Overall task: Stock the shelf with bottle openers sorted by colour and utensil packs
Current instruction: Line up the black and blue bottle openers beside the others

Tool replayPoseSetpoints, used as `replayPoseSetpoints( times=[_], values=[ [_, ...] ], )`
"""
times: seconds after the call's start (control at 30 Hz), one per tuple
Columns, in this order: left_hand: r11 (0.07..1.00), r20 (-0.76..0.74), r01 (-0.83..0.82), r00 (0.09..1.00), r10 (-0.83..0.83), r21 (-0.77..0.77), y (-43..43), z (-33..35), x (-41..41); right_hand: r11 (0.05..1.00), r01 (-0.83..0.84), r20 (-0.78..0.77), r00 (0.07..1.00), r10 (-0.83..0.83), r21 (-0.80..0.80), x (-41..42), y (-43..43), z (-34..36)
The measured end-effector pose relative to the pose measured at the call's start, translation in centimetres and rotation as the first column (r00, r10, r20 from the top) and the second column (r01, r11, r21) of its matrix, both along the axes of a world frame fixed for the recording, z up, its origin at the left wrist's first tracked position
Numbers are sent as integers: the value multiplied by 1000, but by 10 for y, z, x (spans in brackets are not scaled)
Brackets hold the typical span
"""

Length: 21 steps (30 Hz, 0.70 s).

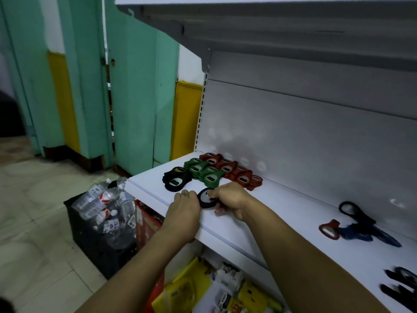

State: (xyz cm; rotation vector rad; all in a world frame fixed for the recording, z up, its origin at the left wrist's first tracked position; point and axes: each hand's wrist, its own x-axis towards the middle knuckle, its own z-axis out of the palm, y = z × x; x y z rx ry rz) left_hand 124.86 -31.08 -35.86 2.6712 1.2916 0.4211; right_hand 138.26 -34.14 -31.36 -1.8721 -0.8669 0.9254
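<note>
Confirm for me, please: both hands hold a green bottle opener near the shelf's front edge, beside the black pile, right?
Not quite: the bottle opener that the left hand and right hand hold is black, not green. The head view shows it near the front edge of the shelf, beside the black pile.

Black openers (401, 294) blurred, cropped (right frame edge).
</note>
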Motion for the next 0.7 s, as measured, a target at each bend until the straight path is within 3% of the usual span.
replayPoseSetpoints(
  times=[0.2, 0.4, 0.5, 0.57, 0.7],
  values=[
    [996, -136, -84, 988, 78, -41, 15, 8, 5, 997, 83, 48, 995, -82, -10, -11, 28, -14],
    [986, -131, -130, 984, 116, -104, 23, 13, 14, 990, 138, -14, 990, -138, 28, -9, 23, -15],
    [977, -63, -141, 989, 132, -162, 26, 15, 13, 982, 186, -233, 957, -173, 36, -8, 6, -8],
    [977, -32, -141, 990, 137, -161, 29, 16, 5, 982, 189, -420, 893, -163, 21, -8, -4, -3],
    [983, 25, -113, 993, 118, -141, 37, 15, -9, 982, 188, -656, 745, -121, 32, -16, -5, -2]
  ],
)
